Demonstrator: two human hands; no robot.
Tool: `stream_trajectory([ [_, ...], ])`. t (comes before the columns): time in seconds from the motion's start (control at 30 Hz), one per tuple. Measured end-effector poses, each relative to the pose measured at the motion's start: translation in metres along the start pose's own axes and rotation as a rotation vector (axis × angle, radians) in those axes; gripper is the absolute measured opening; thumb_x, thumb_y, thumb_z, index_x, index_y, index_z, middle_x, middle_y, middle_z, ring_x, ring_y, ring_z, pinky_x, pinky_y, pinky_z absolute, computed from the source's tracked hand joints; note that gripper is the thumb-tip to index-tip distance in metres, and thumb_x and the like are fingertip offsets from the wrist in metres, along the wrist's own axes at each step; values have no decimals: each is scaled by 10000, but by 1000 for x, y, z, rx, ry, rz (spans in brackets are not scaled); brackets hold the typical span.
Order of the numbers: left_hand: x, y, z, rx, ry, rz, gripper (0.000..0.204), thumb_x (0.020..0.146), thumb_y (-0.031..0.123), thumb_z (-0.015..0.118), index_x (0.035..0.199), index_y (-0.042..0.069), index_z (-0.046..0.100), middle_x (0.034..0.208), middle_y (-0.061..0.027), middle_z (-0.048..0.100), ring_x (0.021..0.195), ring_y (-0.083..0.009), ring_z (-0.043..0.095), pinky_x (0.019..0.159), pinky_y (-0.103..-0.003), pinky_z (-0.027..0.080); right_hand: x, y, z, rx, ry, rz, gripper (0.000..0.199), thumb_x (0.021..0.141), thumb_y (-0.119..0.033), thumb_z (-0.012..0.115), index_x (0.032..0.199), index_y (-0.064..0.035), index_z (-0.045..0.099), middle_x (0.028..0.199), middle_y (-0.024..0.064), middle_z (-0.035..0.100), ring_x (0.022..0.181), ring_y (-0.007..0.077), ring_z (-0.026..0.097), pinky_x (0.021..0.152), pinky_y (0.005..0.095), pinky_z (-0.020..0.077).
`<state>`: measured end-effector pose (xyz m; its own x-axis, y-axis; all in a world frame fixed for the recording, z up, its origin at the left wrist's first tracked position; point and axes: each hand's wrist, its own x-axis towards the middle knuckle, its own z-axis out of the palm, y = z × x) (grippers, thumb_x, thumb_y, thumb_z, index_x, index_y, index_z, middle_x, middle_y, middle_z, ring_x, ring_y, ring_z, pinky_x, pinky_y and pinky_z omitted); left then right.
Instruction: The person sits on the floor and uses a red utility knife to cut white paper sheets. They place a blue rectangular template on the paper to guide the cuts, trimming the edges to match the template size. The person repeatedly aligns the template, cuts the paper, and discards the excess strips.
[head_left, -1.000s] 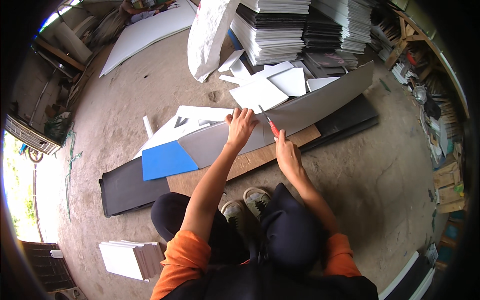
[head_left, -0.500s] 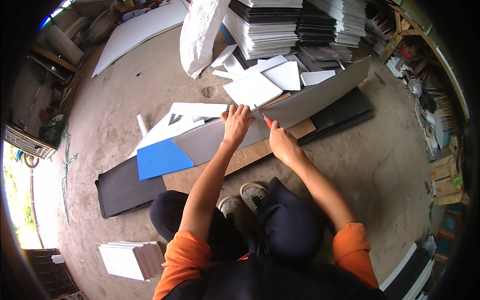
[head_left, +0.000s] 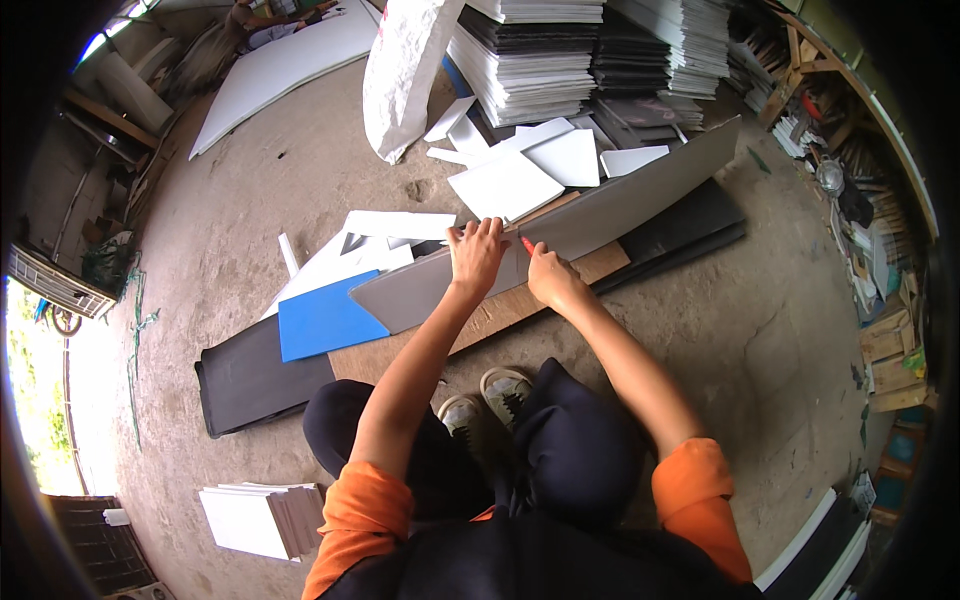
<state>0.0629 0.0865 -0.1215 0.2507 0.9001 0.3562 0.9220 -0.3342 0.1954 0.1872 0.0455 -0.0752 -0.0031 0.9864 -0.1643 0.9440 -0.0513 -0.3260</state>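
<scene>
My left hand (head_left: 477, 258) lies on a long grey sheet (head_left: 420, 288), its fingertips at the far edge and its thumb spread to the left. Just right of it, my right hand (head_left: 553, 276) is closed around a red-handled cutter knife (head_left: 527, 244), much of which the fingers hide. The knife points at the grey sheet near its far edge, where a thin line runs down the surface. Toward the right, the sheet rises in a tilt. A blue sheet (head_left: 330, 318) sits against its left end, and a brown wooden board (head_left: 480, 325) is underneath.
Black sheets lie at the left (head_left: 262, 375) and right (head_left: 690, 225) of the board. White offcuts (head_left: 507, 185) are scattered beyond it, before tall sheet stacks (head_left: 525, 65) and a white sack (head_left: 400, 85). A white stack (head_left: 258, 520) stands lower left. Another person (head_left: 262, 25) sits far left.
My right hand has shifted left, closer to my left hand, and the knife has come slightly nearer to me across the grey sheet. My left hand stays at nearly the same spot.
</scene>
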Motion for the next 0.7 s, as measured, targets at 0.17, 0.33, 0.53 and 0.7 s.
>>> stream_trajectory([
  [0.17,8,-9,0,-3,-33,81,255,775,262,576,943,89,494,827,-50,599,775,-235,598,625,-387,460,-5,4,4,-15,124,-77,173,852,-131,402,878,19,482,752,224,605,737,350,615,631,402,515],
  [0.33,4,-8,0,-31,-69,66,234,782,262,567,936,100,497,766,-54,602,663,-250,608,521,-378,471,-23,8,-1,-63,153,-63,232,862,-207,444,852,20,489,692,202,604,707,322,622,578,388,521],
  [0.53,6,-12,0,-47,-74,88,231,786,278,556,919,94,510,784,-72,611,665,-256,609,521,-376,469,-36,13,0,-57,138,-77,224,866,-185,435,845,33,479,700,223,597,706,349,614,580,400,517],
  [0.7,7,-20,0,-61,-125,152,268,803,299,530,978,98,508,781,-85,606,665,-269,600,534,-377,468,-29,12,-2,-29,59,-79,187,843,-125,419,840,49,486,737,232,600,716,354,616,595,397,522],
])
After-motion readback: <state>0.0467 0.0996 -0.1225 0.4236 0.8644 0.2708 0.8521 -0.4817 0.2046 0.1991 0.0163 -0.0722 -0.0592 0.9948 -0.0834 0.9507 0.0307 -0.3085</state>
